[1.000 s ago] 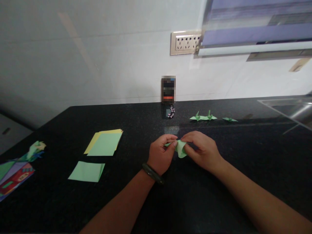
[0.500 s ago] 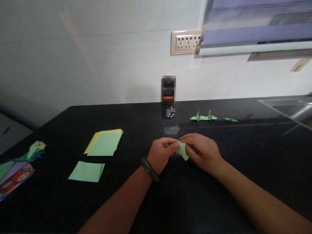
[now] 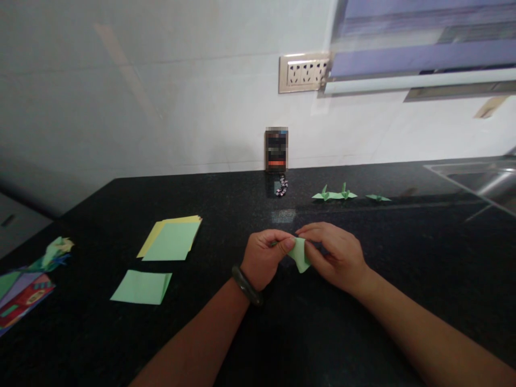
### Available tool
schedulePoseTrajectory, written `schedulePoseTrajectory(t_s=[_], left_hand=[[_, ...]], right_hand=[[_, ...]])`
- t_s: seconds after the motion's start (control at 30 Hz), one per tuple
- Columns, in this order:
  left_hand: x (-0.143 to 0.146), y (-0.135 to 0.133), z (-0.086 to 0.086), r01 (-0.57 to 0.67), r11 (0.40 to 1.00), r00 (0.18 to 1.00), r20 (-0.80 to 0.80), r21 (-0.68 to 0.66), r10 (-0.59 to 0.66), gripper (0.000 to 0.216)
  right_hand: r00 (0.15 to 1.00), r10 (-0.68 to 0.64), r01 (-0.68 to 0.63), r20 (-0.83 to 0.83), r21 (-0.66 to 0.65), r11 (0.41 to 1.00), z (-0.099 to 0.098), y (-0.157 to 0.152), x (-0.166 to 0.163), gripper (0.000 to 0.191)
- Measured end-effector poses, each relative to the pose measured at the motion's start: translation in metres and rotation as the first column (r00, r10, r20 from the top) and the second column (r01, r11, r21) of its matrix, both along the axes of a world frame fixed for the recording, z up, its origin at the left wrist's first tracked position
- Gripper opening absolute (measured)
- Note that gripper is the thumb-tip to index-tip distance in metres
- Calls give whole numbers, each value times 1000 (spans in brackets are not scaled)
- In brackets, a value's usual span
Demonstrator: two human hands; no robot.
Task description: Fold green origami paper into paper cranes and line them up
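Observation:
Between both hands is a small piece of folded green paper [image 3: 300, 256], held above the dark countertop. My left hand [image 3: 266, 257], with a dark bangle on its wrist, pinches the paper's left side between thumb and fingers. On the other side my right hand [image 3: 334, 250] is closed on the paper's right edge; its fingers hide part of the folds. Beyond the hands stand folded green paper cranes [image 3: 334, 194], with a flatter folded green piece [image 3: 378, 198] to their right.
To the left lie a stack of green and yellow paper [image 3: 171, 240] and a folded green sheet [image 3: 142, 287]. Farther left are a colourful paper packet [image 3: 30, 298] and crumpled paper [image 3: 56, 252]. A phone-like object [image 3: 276, 150] leans on the wall; a sink [image 3: 484, 180] is at right.
The green paper has tilted slightly between my fingers, its free corner now hanging a little lower. Both hands keep their hold, and the view has shifted slightly.

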State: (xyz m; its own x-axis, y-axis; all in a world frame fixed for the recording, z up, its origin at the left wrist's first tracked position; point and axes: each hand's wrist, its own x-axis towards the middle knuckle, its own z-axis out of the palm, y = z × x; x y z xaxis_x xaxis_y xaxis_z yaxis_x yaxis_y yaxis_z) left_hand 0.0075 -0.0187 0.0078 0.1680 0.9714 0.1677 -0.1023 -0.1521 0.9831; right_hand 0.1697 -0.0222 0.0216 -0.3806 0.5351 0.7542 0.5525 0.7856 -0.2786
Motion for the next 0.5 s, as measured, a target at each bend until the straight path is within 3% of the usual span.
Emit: schedulePoseTrajectory(t_s=[0.5], left_hand=[[1,0,-1,28,1000,997,-71,-5,-29,20]], right_hand=[[999,9,-9,31,-22,1000,0,1,-1,13]])
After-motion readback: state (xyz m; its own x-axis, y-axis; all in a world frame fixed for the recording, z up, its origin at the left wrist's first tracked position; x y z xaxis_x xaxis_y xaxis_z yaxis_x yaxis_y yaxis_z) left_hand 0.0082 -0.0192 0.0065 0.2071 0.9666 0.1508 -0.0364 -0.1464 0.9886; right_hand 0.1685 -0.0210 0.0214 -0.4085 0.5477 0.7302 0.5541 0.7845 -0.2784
